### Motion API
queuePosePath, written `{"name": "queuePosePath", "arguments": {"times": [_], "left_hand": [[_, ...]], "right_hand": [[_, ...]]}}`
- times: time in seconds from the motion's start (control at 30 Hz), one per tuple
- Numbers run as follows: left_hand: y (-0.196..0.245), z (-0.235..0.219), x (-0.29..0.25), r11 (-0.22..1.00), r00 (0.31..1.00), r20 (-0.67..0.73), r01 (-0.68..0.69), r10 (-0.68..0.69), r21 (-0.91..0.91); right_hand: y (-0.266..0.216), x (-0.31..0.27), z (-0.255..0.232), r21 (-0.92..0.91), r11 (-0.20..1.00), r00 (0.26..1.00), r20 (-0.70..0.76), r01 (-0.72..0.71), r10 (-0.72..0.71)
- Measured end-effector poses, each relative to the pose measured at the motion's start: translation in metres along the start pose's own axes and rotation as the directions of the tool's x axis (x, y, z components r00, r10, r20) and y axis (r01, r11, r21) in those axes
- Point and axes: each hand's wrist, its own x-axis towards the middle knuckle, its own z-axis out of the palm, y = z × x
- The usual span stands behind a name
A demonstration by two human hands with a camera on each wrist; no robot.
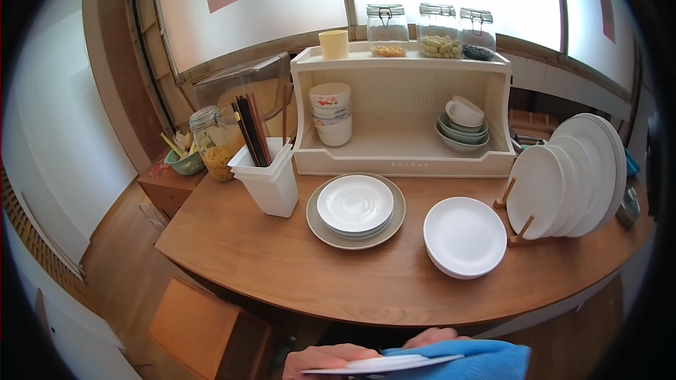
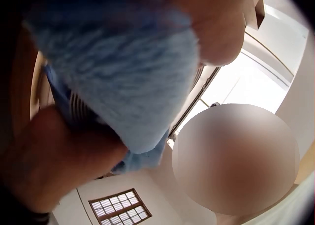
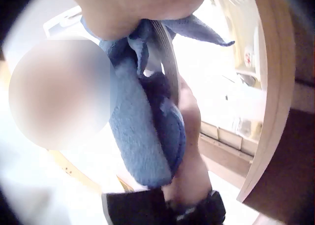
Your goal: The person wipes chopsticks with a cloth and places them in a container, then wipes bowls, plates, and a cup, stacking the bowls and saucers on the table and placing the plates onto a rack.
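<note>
In the head view, a white plate (image 1: 384, 364) is seen nearly edge-on at the bottom. My left hand (image 1: 320, 360) grips its left side. Behind the plate is my right hand (image 1: 431, 337), holding a blue cloth (image 1: 496, 361) against its right side. The left wrist view shows the fluffy cloth (image 2: 128, 77) hanging between my left hand (image 2: 211, 23) at the top and my right hand (image 2: 61, 158) at lower left. In the right wrist view, folds of cloth (image 3: 133, 126) wrap the plate's edge (image 3: 168, 57) below my right hand (image 3: 140, 10); part of the plate is hidden.
Stacked plates (image 1: 355, 203) and white bowls (image 1: 465, 236) stand on the wooden table (image 1: 282, 267). A plate rack (image 1: 524, 239) is at right, a chopstick holder (image 1: 271, 186) at left. Behind is a cream shelf (image 1: 401, 165) with bowls and jars; a wooden stool (image 1: 193, 324) stands below left.
</note>
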Motion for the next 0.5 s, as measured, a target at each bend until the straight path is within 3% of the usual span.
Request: {"name": "queuePosePath", "arguments": {"times": [0.07,0.13,0.2,0.23,0.27,0.33,0.37,0.4,0.43,0.47,0.5], "left_hand": [[0.007,0.01,0.0,0.988,0.984,-0.119,0.121,-0.132,-0.09],[0.0,0.011,-0.002,0.982,0.983,-0.11,0.132,-0.148,-0.137],[-0.015,0.002,-0.001,0.969,0.975,0.094,-0.213,0.202,0.122],[-0.019,-0.001,0.002,0.949,0.943,0.193,-0.296,0.272,0.108],[-0.017,-0.003,0.0,0.951,0.944,0.192,-0.292,0.269,0.102],[0.006,-0.006,-0.001,0.972,0.993,0.091,0.057,-0.08,0.229],[0.021,-0.004,-0.001,0.967,0.964,0.073,0.25,-0.254,0.056],[0.021,-0.013,-0.011,0.971,0.968,0.078,0.238,-0.238,0.013],[0.021,-0.018,-0.006,0.975,0.956,0.204,0.22,-0.212,-0.015],[0.019,-0.023,0.001,0.978,0.929,0.326,0.203,-0.177,-0.047],[0.018,-0.025,0.005,0.977,0.927,0.329,0.206,-0.179,-0.05]], "right_hand": [[0.011,0.008,0.019,0.084,0.993,0.996,-0.005,-0.085,0.086],[0.019,0.006,0.03,0.13,0.984,0.991,-0.028,-0.123,0.128],[0.019,0.003,0.028,0.136,0.981,0.988,-0.047,-0.138,0.145],[0.022,0.001,0.027,0.135,0.98,0.986,-0.059,-0.144,0.153],[0.02,-0.001,0.021,0.118,0.983,0.988,-0.057,-0.139,0.147],[0.017,-0.004,0.007,0.078,0.987,0.989,-0.04,-0.138,0.141],[0.015,-0.006,-0.004,0.032,0.991,0.991,-0.007,-0.132,0.132],[0.01,-0.004,-0.015,-0.043,0.992,0.992,0.038,-0.117,0.119],[0.001,0.0,-0.026,-0.164,0.984,0.989,0.114,-0.072,0.091],[-0.008,0.005,-0.034,-0.342,0.939,0.98,0.195,0.043,0.026],[-0.023,0.015,-0.033,-0.465,0.866,0.971,0.222,0.184,-0.087]]}}
